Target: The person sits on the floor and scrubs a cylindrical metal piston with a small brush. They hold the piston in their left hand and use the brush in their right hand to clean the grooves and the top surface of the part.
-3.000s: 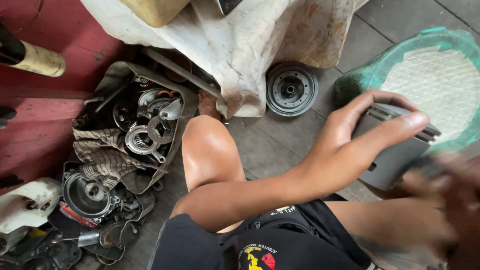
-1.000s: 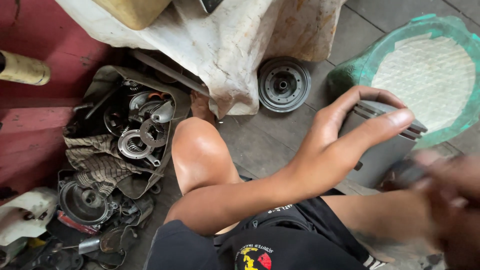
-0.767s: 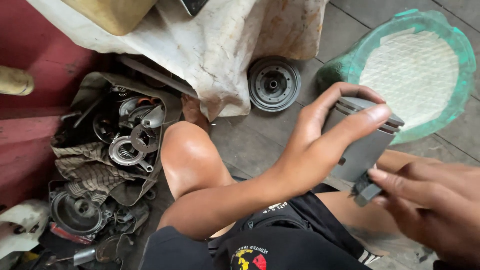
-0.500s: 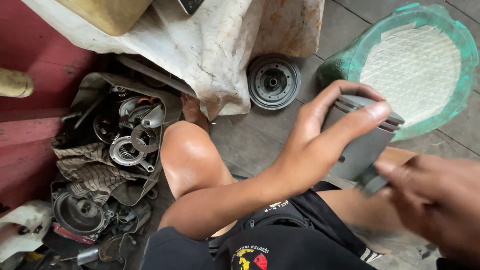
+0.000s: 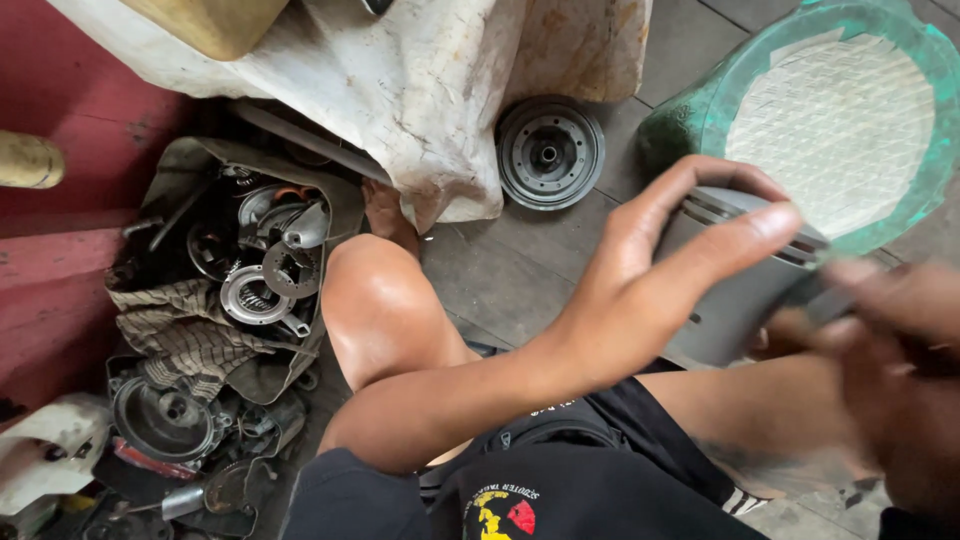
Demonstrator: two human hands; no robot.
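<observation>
My left hand [image 5: 655, 265] grips a grey metal piston [image 5: 735, 295] from above, thumb across its ringed crown and fingers curled over the far side. The piston is held tilted above my right thigh. My right hand [image 5: 880, 345] is blurred with motion against the piston's right side; it pinches a small dark abrasive piece [image 5: 825, 300] against the piston wall. My bare left knee [image 5: 375, 290] is raised in the middle of the view.
A round grey pulley [image 5: 549, 152] lies on the wooden floor beside a stained white sack [image 5: 440, 80]. A green woven-top stool [image 5: 835, 110] stands at upper right. An open cloth bag [image 5: 240, 270] at left holds clutch plates, springs and other metal parts.
My right hand has slid up along the piston's side, rubbing back and forth with the small dark piece. My left hand keeps the same grip, and the piston has tilted slightly.
</observation>
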